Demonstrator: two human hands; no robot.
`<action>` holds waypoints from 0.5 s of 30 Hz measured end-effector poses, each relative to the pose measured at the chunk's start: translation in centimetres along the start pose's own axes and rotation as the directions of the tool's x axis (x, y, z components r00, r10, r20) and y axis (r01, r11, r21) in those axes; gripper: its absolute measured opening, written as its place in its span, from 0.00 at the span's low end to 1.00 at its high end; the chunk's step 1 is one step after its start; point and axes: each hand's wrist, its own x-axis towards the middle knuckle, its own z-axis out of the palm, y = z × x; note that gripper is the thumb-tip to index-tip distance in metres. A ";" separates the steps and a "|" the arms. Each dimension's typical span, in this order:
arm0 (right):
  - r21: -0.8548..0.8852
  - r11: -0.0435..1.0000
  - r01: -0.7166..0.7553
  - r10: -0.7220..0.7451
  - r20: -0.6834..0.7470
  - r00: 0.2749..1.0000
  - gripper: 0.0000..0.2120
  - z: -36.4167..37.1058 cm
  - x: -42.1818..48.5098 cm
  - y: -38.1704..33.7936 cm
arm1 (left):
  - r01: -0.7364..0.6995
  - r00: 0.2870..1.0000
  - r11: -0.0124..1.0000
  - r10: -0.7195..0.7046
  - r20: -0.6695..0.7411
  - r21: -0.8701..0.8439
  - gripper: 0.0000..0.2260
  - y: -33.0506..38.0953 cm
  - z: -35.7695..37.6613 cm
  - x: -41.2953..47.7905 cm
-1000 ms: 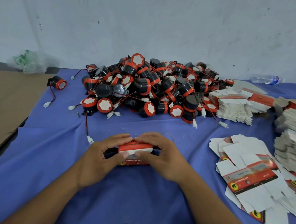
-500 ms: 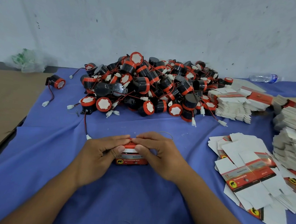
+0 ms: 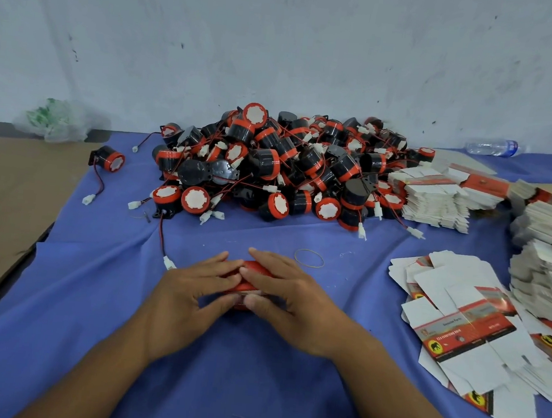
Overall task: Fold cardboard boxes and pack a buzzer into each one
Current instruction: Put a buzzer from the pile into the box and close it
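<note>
Left hand (image 3: 189,288) n right hand (image 3: 293,298) pinch the red box (image 3: 259,268) btwn them, fingers on top, thumbs on near side. Rubber band (image 3: 309,258) just past the right hand, flat blanks (image 3: 459,324) off to its right, buzzer pile (image 3: 272,164) further back.

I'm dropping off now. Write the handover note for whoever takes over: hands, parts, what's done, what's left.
Both the left hand and right hand grip the red box on the blue cloth, apparently shutting it.
The buzzer pile lies behind it; flat blanks lie to the right.
Done: this box is folded; whether a buzzer is inside cannot be seen.
Left: finish this box, then fold and pack the rest.
</note>
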 end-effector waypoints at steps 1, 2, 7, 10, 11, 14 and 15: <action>0.075 0.996 -0.037 0.035 0.016 0.999 0.20 0.0 -0.1 -0.1 | 0.007 1.000 1.000 -0.007 -0.015 0.003 0.16 0.0 0.1 0.0; 0.148 0.987 -0.069 0.069 0.010 0.998 0.19 -0.1 -0.2 -0.1 | 0.006 1.000 1.000 -0.005 -0.024 0.012 0.15 0.1 0.2 0.1; 0.277 0.956 -0.101 0.153 -0.170 0.974 0.12 0.0 -0.1 0.2 | -0.060 0.998 0.998 0.060 -0.012 0.033 0.12 0.2 0.2 0.4; 0.226 0.972 -0.069 0.106 -0.155 0.982 0.12 0.3 -0.3 0.5 | -0.049 0.999 0.998 0.049 0.012 0.047 0.13 0.1 0.3 0.2; 0.190 0.979 -0.067 0.092 -0.126 0.988 0.14 0.4 -0.5 0.8 | -0.030 0.999 0.998 0.029 0.018 0.056 0.15 -0.1 0.3 0.1; 0.086 0.995 -0.055 0.060 -0.052 0.997 0.20 0.4 -1.1 1.5 | 0.000 0.997 0.998 -0.005 0.074 0.061 0.20 -0.5 0.2 -0.1; 0.077 0.996 -0.051 0.054 -0.041 0.998 0.21 0.4 -1.1 1.7 | -0.004 0.995 0.998 -0.003 0.099 0.069 0.22 -0.5 0.3 -0.1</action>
